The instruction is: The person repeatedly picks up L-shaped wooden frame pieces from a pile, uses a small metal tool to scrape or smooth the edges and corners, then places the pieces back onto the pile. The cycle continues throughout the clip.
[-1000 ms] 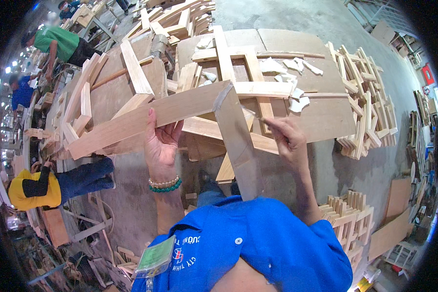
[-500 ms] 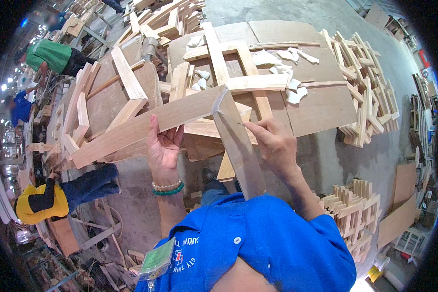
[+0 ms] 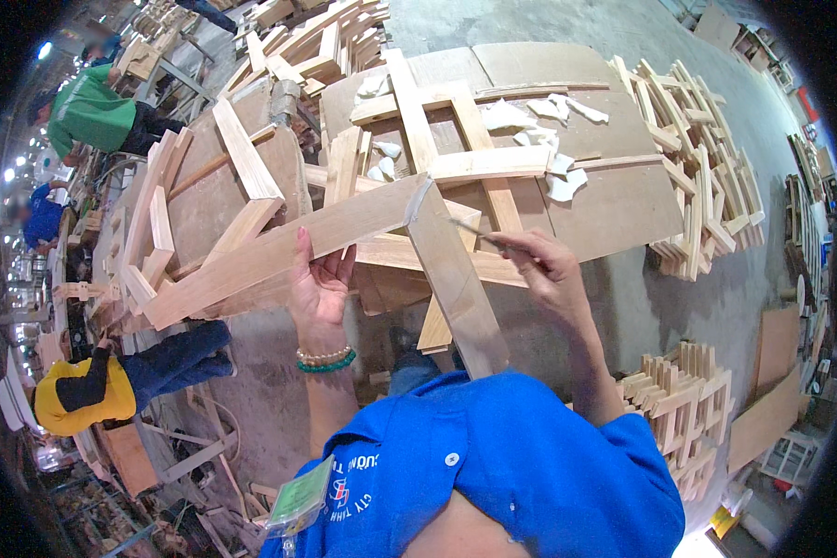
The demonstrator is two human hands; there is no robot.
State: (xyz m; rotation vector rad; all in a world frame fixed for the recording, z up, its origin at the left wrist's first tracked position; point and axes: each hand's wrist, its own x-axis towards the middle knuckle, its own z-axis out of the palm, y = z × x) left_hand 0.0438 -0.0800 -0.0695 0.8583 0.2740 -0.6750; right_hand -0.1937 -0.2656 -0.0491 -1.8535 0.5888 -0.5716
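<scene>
My left hand [image 3: 322,284] is closed on the long arm of an L-shaped wooden frame [image 3: 288,244], thumb in front and fingers behind. The frame's two boards meet at a mitred corner, where a pale seam shows. Its shorter arm slopes down to my chest. My right hand [image 3: 541,265], just right of that arm, pinches a thin, dark, narrow-bladed tool [image 3: 474,232]. The tool's tip points left toward the frame, a little below the corner; whether it touches the wood I cannot tell.
Beyond the frame is a cardboard-covered table [image 3: 614,209] bearing pale wooden pieces [image 3: 417,116] and crumpled white scraps [image 3: 560,181]. Wooden frames are stacked on the right [image 3: 697,172] and lower right [image 3: 684,409]. A person in yellow and black [image 3: 84,395] stands at left; others work farther back.
My right hand has drawn right, away from the frame's corner, and more of the tool now shows. The frame has shifted slightly; my left hand keeps its hold.
</scene>
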